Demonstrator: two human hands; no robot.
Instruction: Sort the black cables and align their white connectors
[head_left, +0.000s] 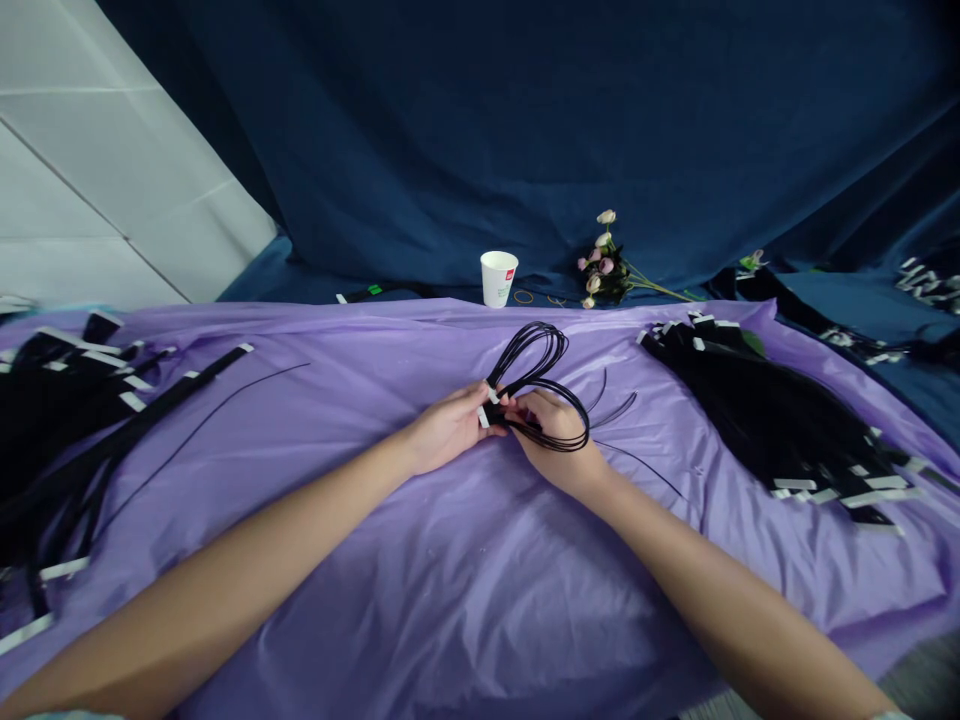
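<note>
A bundle of thin black cable (576,402), looped back on itself with white tabs at its ends, is between my two hands above the middle of the purple cloth. My left hand (454,428) pinches the end with the white tabs. On the other side, my right hand (553,445) has its fingers closed on the bundle close to those tabs. Two loops stand out over my right hand, one upward and one to the right. Parts of the bundle under my fingers are hidden. Loose thin black strands (619,410) lie just beyond my right hand.
Black cables with white ends are piled on the left (45,420) and on the right (757,410) of the purple cloth (420,600). A white paper cup (498,280) and artificial flowers (600,265) stand at the far edge, before a dark blue curtain (525,120).
</note>
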